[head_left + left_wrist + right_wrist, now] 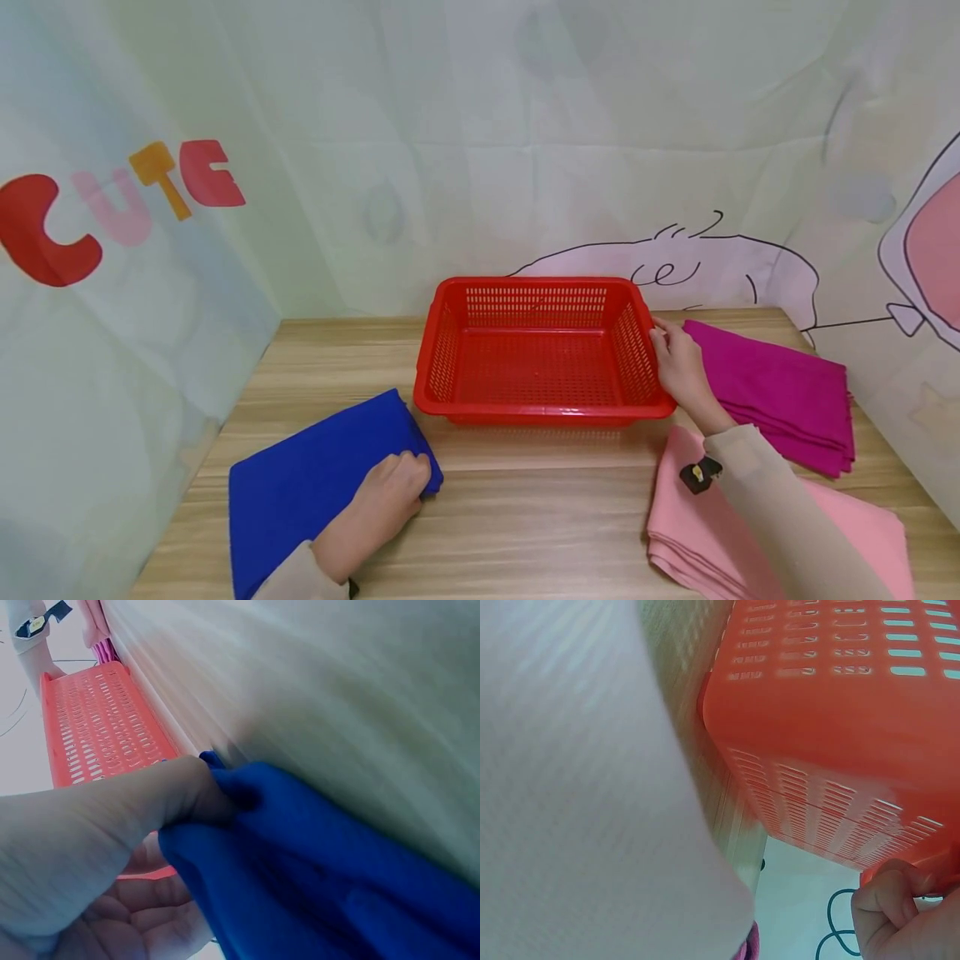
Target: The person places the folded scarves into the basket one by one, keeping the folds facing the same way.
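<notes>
A folded blue cloth (315, 475) lies on the left of the table. My left hand (386, 496) grips its right edge; in the left wrist view the thumb and fingers pinch the layers of the blue cloth (300, 847). Further back in the middle stands a red plastic basket (543, 411) with perforated sides, and nothing lies inside it. My right hand (681, 364) holds the basket's right rim, its fingers curled over the edge. The right wrist view shows the basket's outer wall (810, 720) with the right hand (900, 911) at its rim.
A folded magenta cloth (780, 383) lies at the back right, close to the right hand. In front of it, partly under the right forearm, is a folded pink cloth (690, 533). A printed curtain (465, 192) hangs behind the wooden table (525, 517).
</notes>
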Demonstrator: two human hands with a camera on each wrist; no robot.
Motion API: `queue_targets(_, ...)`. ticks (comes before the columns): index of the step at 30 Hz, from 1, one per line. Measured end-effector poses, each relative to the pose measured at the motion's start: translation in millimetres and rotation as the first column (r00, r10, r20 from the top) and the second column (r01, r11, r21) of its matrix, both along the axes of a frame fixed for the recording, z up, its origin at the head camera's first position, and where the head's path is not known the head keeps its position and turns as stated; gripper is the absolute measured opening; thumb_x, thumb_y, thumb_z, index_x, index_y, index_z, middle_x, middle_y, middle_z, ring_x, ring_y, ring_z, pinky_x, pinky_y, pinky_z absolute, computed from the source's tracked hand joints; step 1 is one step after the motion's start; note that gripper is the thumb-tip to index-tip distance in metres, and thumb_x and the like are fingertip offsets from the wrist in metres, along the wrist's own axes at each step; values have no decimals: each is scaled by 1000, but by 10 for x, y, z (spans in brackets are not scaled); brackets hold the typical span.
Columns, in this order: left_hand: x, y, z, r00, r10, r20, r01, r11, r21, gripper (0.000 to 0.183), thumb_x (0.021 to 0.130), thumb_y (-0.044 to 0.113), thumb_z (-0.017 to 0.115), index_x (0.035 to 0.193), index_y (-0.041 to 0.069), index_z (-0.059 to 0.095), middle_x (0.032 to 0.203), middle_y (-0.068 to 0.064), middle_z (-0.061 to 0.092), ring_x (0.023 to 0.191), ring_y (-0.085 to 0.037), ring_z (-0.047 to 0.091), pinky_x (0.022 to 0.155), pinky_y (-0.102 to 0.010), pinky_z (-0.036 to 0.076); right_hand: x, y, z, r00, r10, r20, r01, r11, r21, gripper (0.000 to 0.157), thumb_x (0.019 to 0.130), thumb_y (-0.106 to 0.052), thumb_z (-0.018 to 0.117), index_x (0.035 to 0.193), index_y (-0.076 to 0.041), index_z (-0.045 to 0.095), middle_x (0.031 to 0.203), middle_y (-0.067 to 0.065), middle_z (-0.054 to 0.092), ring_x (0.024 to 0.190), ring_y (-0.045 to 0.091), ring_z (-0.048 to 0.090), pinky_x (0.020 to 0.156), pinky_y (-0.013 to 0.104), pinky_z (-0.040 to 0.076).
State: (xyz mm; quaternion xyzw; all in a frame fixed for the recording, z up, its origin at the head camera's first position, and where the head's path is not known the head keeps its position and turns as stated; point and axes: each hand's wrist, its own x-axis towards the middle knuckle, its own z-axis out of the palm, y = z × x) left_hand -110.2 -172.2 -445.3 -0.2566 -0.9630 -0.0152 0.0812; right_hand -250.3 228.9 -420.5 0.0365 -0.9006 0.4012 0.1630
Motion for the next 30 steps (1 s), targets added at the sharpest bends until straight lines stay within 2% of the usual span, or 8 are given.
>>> queue_targets(5, 30, 7, -9, 1000, -3, -14, 3, 1000, 0, 32, 64, -8, 81, 67, 3, 51, 62, -13, 55, 56, -30, 59, 49, -41, 51, -3, -4, -10, 1000, -5, -6, 6, 1000, 11, 36, 105, -5, 44, 134, 16, 50, 106, 34, 65, 89, 43, 63, 80, 52, 50)
queue_targets(12, 76, 0, -40, 999, -19, -49, 19, 1000, 11, 33, 59, -7, 81, 68, 3, 51, 62, -13, 53, 54, -31, 58, 47, -42, 51, 2, -12, -8, 1000, -7, -3, 7, 1000, 17, 36, 106, -5, 44, 134, 16, 50, 102, 33, 66, 87, 41, 63, 78, 51, 50)
queue_targets(19, 94, -1, -72, 993, -43, -108, 44, 999, 8, 31, 61, -8, 77, 66, 4, 49, 59, -11, 50, 50, -28, 55, 43, -39, 48, 15, -14, 11, 1000, -4, 14, 4, 1000, 13, 38, 107, -7, 44, 136, 16, 49, 104, 33, 66, 86, 40, 64, 75, 47, 51)
queue_targets(26, 133, 10, -63, 994, -46, -95, 45, 999, -18, 32, 66, -6, 81, 68, 4, 50, 61, -11, 51, 52, -27, 55, 46, -38, 50, 13, -11, 5, 1000, -6, 16, 5, 1000, 18, 38, 107, -8, 43, 137, 15, 48, 104, 32, 66, 85, 39, 63, 74, 46, 51)
queue_targets(30, 151, 15, -74, 991, -55, -124, 53, 998, -21, 33, 66, -6, 81, 67, 5, 49, 61, -11, 50, 51, -26, 54, 44, -37, 49, 12, -11, 7, 1000, -3, 9, 3, 1000, 18, 38, 107, -7, 43, 137, 16, 48, 104, 33, 66, 85, 40, 64, 74, 47, 52)
